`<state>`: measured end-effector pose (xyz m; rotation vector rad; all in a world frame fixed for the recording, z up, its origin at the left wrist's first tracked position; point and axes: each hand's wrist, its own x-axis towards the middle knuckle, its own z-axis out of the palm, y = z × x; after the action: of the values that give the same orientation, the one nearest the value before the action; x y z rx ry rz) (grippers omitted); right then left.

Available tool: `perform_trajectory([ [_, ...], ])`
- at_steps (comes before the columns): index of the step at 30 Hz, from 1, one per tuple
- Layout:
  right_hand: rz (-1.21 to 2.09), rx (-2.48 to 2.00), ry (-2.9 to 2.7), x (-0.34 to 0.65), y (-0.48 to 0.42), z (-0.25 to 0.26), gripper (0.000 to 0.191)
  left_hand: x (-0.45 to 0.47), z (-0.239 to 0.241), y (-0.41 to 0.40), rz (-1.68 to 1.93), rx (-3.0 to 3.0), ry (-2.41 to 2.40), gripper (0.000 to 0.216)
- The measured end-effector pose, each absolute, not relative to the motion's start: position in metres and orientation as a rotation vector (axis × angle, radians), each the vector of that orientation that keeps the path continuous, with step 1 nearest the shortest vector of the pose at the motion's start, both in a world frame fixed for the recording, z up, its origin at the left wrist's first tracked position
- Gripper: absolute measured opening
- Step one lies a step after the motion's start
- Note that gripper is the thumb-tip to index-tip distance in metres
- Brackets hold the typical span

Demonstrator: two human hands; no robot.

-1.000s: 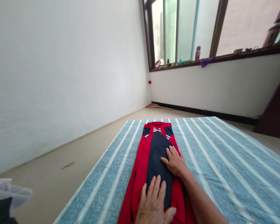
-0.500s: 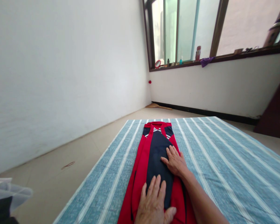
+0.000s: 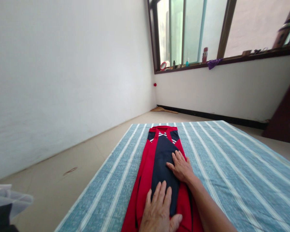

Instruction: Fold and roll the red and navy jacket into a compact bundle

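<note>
A red and navy garment [image 3: 163, 161], white-striped seemingly at its collar, lies on a blue, white-striped sheet [image 3: 232, 167].

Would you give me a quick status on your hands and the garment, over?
Left hand flat, open, on garment, near end. Right hand flat farther up. Garment folded long on striped mat.
</note>
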<state>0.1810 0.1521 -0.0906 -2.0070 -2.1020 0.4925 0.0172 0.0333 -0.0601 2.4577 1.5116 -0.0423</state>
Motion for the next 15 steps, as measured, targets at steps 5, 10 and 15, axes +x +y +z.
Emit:
perform_trajectory([
  [5,0.484,-2.016,-2.098,0.1806,0.153,-0.0917,0.076,0.0171,-0.0598,0.0325,-0.082,2.454,1.51,0.068],
  [10,0.476,-2.013,-2.102,0.1803,0.1524,-0.0913,0.076,0.0165,-0.0612,0.0334,-0.056,2.465,1.502,0.068],
  [15,0.477,-2.008,-2.1,0.1805,0.1517,-0.0902,0.076,0.0159,-0.0627,0.0344,-0.034,2.479,1.505,0.067],
])
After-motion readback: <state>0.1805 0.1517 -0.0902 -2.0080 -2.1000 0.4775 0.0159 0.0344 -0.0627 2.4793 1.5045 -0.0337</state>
